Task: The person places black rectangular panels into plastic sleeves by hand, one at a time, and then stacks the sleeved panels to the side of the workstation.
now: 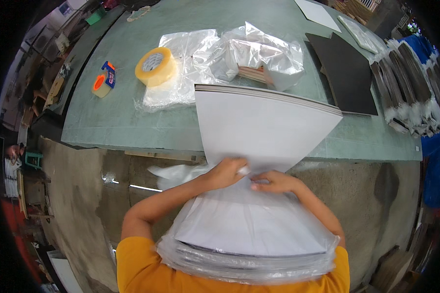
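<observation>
A green table spanned the upper frame. A stack of white boards stood at centre, its lower part inside a clear bag. The left hand, at centre, had its fingers clamped on the bag's plastic. The right hand, just right, lay against the bag; whether its fingers gripped could not be told. A yellow tape roll lay upper left.

Smooth matt white boards; glossy clear plastic wrap (crinkled); matt dark panel.

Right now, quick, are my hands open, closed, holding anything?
Left hand: closed, apparently pinching clear plastic.
Right hand: at the plastic; whether open or gripping cannot be told.
</observation>
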Demonstrator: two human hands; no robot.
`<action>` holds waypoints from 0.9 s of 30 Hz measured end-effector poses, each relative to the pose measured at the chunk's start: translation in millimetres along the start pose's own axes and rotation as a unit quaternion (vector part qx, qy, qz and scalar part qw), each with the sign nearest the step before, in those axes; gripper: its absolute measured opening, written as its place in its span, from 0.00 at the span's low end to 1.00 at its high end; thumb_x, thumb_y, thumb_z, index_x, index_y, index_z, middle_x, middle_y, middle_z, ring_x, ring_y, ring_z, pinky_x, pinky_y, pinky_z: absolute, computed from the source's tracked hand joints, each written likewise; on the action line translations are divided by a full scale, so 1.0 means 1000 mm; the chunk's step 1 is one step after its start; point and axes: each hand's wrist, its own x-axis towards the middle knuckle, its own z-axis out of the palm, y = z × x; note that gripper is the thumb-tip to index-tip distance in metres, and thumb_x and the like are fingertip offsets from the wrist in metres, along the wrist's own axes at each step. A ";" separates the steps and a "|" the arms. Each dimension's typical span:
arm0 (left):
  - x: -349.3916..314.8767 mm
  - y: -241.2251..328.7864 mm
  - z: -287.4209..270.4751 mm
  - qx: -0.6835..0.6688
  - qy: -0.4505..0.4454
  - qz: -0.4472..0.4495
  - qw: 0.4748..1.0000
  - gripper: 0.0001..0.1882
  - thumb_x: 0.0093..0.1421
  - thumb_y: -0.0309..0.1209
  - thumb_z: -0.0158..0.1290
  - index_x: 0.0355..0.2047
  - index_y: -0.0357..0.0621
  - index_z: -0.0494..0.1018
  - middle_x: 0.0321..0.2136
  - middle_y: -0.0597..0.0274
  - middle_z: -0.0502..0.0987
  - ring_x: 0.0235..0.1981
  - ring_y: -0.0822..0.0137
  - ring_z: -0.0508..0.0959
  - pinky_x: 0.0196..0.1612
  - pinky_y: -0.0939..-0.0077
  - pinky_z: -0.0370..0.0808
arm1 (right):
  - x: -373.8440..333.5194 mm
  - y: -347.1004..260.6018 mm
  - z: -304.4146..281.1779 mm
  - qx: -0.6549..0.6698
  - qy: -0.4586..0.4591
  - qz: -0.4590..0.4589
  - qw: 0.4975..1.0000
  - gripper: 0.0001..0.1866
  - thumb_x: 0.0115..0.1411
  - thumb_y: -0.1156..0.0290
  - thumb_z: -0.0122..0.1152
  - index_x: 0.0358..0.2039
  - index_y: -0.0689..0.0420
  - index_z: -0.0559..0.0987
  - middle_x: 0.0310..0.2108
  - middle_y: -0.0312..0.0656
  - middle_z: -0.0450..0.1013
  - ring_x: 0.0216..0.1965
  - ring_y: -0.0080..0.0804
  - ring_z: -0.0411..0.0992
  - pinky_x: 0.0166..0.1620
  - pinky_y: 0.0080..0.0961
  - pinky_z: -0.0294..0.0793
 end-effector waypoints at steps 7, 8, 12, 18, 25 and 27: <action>0.013 0.100 -0.128 -0.296 0.271 -0.051 0.915 0.06 0.55 0.30 0.46 0.29 0.39 0.69 0.23 0.68 0.71 0.22 0.78 0.71 0.23 0.86 0.68 | -0.016 -0.085 -0.020 0.148 0.092 -0.071 0.982 0.16 0.44 0.68 0.63 0.33 0.64 0.73 0.30 0.39 0.71 0.30 0.24 0.69 0.35 0.21 0.69; 0.003 0.100 -0.140 -0.264 0.255 -0.076 0.927 0.07 0.54 0.31 0.47 0.30 0.39 0.69 0.24 0.67 0.71 0.22 0.78 0.70 0.23 0.86 0.68 | -0.020 -0.083 -0.019 0.169 0.103 -0.085 0.976 0.16 0.44 0.69 0.63 0.32 0.64 0.73 0.30 0.39 0.71 0.30 0.24 0.69 0.34 0.21 0.69; -0.013 0.097 -0.112 -0.165 0.075 -0.124 0.976 0.13 0.51 0.35 0.52 0.31 0.38 0.69 0.24 0.65 0.71 0.22 0.78 0.70 0.24 0.86 0.67 | -0.019 -0.074 -0.014 0.238 0.130 -0.129 0.954 0.15 0.45 0.70 0.62 0.32 0.65 0.72 0.30 0.40 0.71 0.31 0.25 0.69 0.35 0.20 0.69; -0.007 0.079 -0.063 -0.176 0.031 -0.134 0.975 0.16 0.50 0.40 0.54 0.26 0.38 0.69 0.17 0.69 0.68 0.21 0.78 0.65 0.23 0.82 0.63 | -0.020 -0.108 -0.016 0.527 0.274 -0.174 0.785 0.18 0.48 0.73 0.58 0.40 0.64 0.68 0.33 0.40 0.70 0.32 0.25 0.69 0.37 0.19 0.69; -0.007 0.079 -0.074 -0.217 0.143 -0.111 0.959 0.16 0.52 0.41 0.52 0.24 0.39 0.68 0.16 0.70 0.66 0.21 0.79 0.63 0.24 0.84 0.62 | -0.035 -0.082 0.007 0.264 0.047 -0.115 0.956 0.17 0.45 0.73 0.63 0.36 0.64 0.71 0.28 0.38 0.71 0.28 0.24 0.68 0.34 0.17 0.68; -0.011 0.080 -0.076 -0.195 0.150 -0.115 0.962 0.15 0.51 0.39 0.53 0.24 0.39 0.68 0.17 0.71 0.66 0.21 0.80 0.63 0.25 0.84 0.63 | -0.038 -0.089 -0.006 0.324 0.082 -0.093 0.938 0.14 0.44 0.72 0.63 0.31 0.64 0.73 0.25 0.39 0.71 0.25 0.23 0.67 0.31 0.17 0.68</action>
